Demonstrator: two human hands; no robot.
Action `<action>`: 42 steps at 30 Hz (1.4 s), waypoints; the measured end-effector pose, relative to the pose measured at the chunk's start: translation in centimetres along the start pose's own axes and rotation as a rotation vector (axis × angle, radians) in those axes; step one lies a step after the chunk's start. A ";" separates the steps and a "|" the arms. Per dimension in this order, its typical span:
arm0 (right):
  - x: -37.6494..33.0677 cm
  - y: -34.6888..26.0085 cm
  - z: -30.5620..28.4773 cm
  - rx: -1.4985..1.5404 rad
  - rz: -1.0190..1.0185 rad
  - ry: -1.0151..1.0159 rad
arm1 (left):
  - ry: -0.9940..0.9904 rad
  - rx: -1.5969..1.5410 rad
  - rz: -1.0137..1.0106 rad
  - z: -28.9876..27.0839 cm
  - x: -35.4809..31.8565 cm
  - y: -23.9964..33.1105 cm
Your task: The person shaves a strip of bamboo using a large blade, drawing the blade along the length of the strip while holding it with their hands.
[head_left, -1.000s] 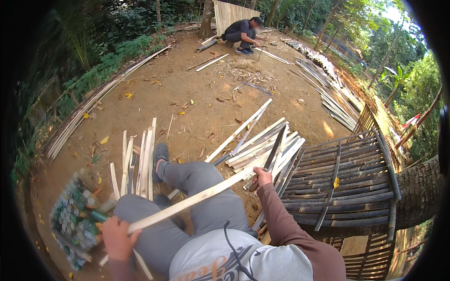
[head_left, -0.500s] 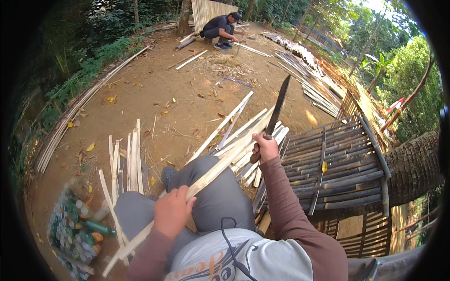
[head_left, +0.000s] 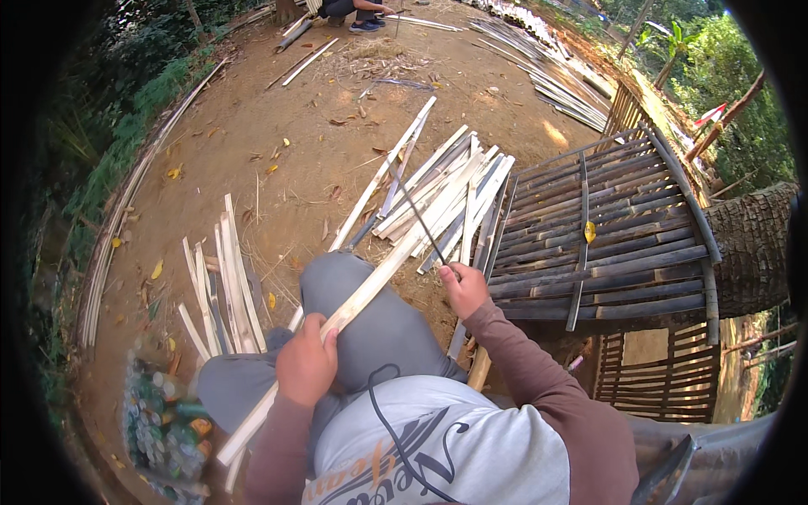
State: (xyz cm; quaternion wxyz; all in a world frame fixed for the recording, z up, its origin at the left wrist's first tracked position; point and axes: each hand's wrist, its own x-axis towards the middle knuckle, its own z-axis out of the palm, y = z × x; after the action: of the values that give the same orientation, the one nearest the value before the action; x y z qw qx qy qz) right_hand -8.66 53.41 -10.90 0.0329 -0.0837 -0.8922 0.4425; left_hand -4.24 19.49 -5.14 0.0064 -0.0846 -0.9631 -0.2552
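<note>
I sit on the ground with a long pale bamboo strip [head_left: 396, 261] lying slantwise across my grey-trousered knee. My left hand [head_left: 305, 364] is closed around the strip's lower part. My right hand [head_left: 464, 289] grips the handle of a long dark blade [head_left: 414, 210], which points up and away, edge-on, over the strip's far half. The strip's lower end reaches past my left thigh.
A heap of split bamboo strips [head_left: 446, 189] lies ahead, a smaller pile [head_left: 223, 282] at my left. A dark slatted bamboo platform [head_left: 602, 231] stands at my right beside a palm trunk [head_left: 753, 244]. A bundle of bottles [head_left: 164, 417] is at lower left. Another person [head_left: 349, 8] crouches far off.
My left hand slid up the strip toward my knee. My right hand raised the blade, then brought it down and leftward over the strip.
</note>
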 end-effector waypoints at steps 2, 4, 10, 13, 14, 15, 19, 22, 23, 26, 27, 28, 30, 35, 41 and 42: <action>-1.9 -0.6 0.5 -0.233 -0.172 -0.064 | -0.070 0.015 -0.031 -0.1 0.7 0.4; -1.8 -0.5 0.8 -0.377 -0.255 -0.096 | -0.100 0.042 -0.021 -0.1 1.3 0.6; 3.6 3.9 -0.8 -0.549 -0.506 -0.067 | -0.110 0.215 0.025 1.7 1.4 0.1; 6.9 5.6 -1.2 -0.574 -0.573 0.023 | -0.061 0.235 0.035 2.4 1.5 -0.3; 8.1 6.5 -1.0 -0.588 -0.573 0.053 | -0.055 0.246 0.033 2.4 1.3 -0.3; 9.1 7.1 -1.1 -0.624 -0.463 0.099 | -0.053 0.257 0.031 2.5 1.2 -0.4; 18.2 11.1 -4.5 -0.595 0.374 0.198 | -0.090 0.304 0.004 1.5 0.7 0.1; 23.2 19.2 -7.6 -0.449 0.647 0.302 | -0.081 0.247 -0.008 1.5 0.9 -0.1; 23.2 20.3 -8.1 -0.408 0.659 0.316 | -0.067 0.242 -0.006 1.3 0.7 -0.1; 19.9 21.6 -7.8 -0.282 0.476 0.362 | -0.077 0.226 -0.005 1.9 0.8 0.3; 17.5 18.8 -5.6 -0.153 0.356 0.347 | -0.085 0.239 -0.034 1.9 0.7 0.2; 14.9 15.5 -4.0 -0.126 0.255 0.289 | -0.066 0.211 -0.055 1.9 0.7 0.1; 8.2 8.2 -1.8 -0.101 0.044 0.223 | -0.053 0.151 -0.064 2.0 0.5 0.2; -1.1 -3.9 0.1 -0.480 -0.348 -0.012 | -0.056 0.183 -0.038 2.7 0.6 0.6; 7.4 0.5 -2.1 -0.779 -0.077 -0.080 | -0.047 0.313 -0.016 1.7 -0.1 0.0; 10.8 2.6 -3.4 -0.810 0.039 -0.054 | -0.038 0.336 -0.004 1.1 0.0 0.2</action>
State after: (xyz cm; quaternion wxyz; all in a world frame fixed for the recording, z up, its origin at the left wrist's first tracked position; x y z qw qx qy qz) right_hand -18.51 59.59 -11.04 -0.0345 -0.0951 -0.9932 0.0577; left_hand -4.14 20.22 -6.03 0.0016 -0.0851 -0.9924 -0.0889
